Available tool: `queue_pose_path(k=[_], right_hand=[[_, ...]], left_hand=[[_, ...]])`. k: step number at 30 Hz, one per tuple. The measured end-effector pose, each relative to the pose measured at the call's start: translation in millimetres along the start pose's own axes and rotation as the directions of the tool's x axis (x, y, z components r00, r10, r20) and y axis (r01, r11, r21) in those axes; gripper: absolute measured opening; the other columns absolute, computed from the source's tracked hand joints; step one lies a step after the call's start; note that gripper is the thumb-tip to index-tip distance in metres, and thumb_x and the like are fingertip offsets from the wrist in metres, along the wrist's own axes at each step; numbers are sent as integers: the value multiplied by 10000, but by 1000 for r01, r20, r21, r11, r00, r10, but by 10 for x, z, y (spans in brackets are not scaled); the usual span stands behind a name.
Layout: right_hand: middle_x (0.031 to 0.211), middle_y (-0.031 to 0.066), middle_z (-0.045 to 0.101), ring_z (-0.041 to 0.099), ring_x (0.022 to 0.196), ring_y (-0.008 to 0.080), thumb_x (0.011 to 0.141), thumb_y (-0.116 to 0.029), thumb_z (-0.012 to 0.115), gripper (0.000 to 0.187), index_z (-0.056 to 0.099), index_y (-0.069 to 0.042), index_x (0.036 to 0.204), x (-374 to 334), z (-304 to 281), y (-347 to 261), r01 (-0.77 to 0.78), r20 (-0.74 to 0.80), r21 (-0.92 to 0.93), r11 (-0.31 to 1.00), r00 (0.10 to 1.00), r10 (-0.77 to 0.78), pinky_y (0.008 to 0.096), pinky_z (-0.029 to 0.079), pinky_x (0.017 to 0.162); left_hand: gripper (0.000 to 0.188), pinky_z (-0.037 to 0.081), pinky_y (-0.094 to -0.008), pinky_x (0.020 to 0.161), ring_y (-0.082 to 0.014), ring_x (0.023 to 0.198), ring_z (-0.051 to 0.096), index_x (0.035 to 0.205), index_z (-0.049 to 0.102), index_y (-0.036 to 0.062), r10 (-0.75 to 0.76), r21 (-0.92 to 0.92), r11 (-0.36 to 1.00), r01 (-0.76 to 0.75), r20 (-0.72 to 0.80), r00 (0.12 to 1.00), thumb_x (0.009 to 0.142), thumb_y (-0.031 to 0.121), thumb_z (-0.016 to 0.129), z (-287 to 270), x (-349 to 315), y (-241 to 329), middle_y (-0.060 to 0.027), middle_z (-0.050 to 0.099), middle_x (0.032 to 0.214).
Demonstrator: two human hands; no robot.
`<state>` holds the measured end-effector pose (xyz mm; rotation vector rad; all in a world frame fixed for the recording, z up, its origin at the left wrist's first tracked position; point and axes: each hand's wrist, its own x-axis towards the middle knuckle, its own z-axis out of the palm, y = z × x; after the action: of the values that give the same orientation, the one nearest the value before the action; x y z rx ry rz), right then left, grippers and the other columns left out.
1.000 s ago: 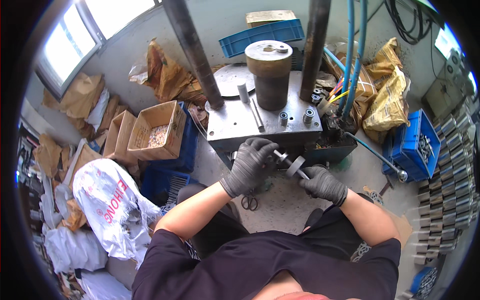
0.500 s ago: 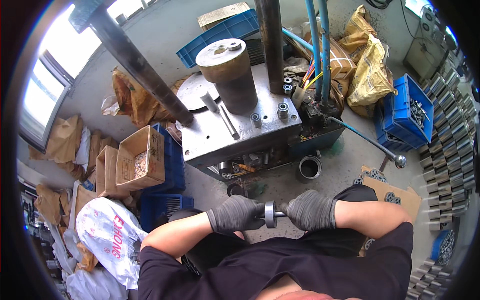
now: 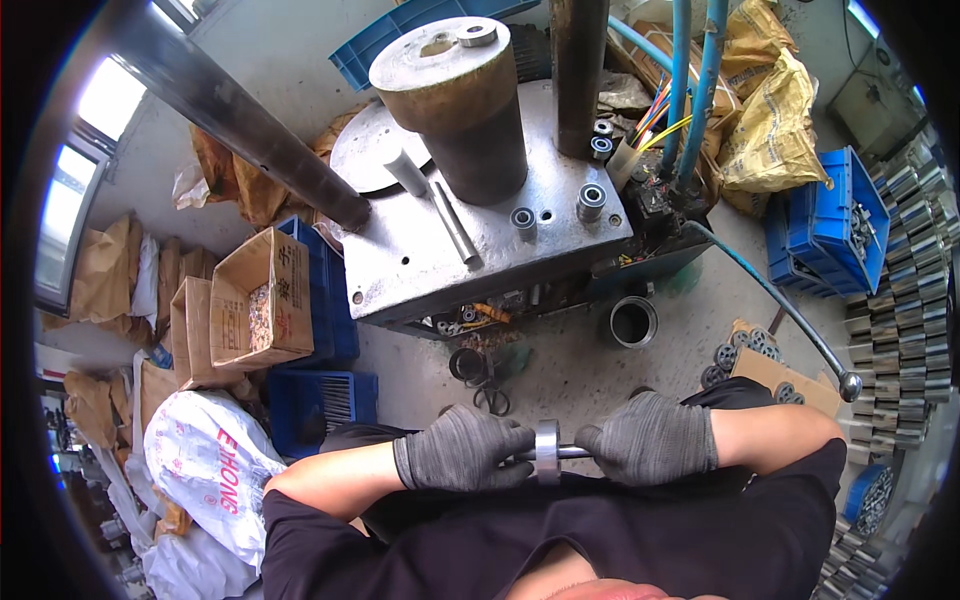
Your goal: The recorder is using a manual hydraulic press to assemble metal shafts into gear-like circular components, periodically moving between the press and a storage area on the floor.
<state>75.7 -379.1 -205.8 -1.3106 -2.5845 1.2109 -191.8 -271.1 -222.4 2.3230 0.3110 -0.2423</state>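
Close against the black shirt (image 3: pixel 560 520), the gloved left hand (image 3: pixel 463 448) and gloved right hand (image 3: pixel 650 440) hold a metal shaft (image 3: pixel 577 452) level between them, a broad steel ring (image 3: pixel 547 452) around it near the left fingertips. The left fingers curl around the shaft's left end; the right thumb and fingers pinch the other end, though the glove hides their exact grip. Beyond the hands, an open-topped metal cylinder (image 3: pixel 650 325) stands on the floor (image 3: pixel 560 375). Farther off is a steel machine table (image 3: pixel 385 285), bearing a slim rod (image 3: pixel 455 225), a short bearing stack (image 3: pixel 591 202) near its right corner, and a thick column (image 3: pixel 475 150) with a small ring (image 3: pixel 477 35) on top. Behind the column rests a blue crate (image 3: pixel 360 50).
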Motion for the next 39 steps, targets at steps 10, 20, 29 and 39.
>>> queue_pose_path(k=[10,20,29,39], right_hand=[[954,200,716,710,948,385,956,-285,677,440,631,-94,1350,-112,111,392,-7,-128,187,982,991,32,491,557,796],[923,173,768,737,903,366,800,-388,709,319,803,-111,926,-596,112,1312,-604,-347,-293,741,789,507,494,566,761],[986,144,760,725,934,308,986,-392,638,282,733,-179,1145,-3413,1470,658,-795,-813,330,509,35,581,413,545,847],[916,190,736,730,872,317,860,-418,719,363,729,-71,966,-4766,3814,-889,-636,-248,719,-281,-613,750,392,551,796]], left_hand=[[254,570,-462,705,-378,794,713,1035,713,84,97,21,995,-95,-155,983,876,276,764,212,368,-258,-170,710,872],[228,566,-347,865,-220,960,713,1140,705,-2,-19,-110,994,-19,-338,941,934,87,745,187,1071,-714,-141,723,1039],[228,548,-382,906,-286,1023,705,1180,690,5,36,58,998,-34,-38,999,966,82,674,421,1259,-403,-168,713,1096],[250,544,-386,872,-272,934,684,1190,652,-7,-164,22,986,163,157,974,948,53,669,692,1104,-567,-155,709,1041]])
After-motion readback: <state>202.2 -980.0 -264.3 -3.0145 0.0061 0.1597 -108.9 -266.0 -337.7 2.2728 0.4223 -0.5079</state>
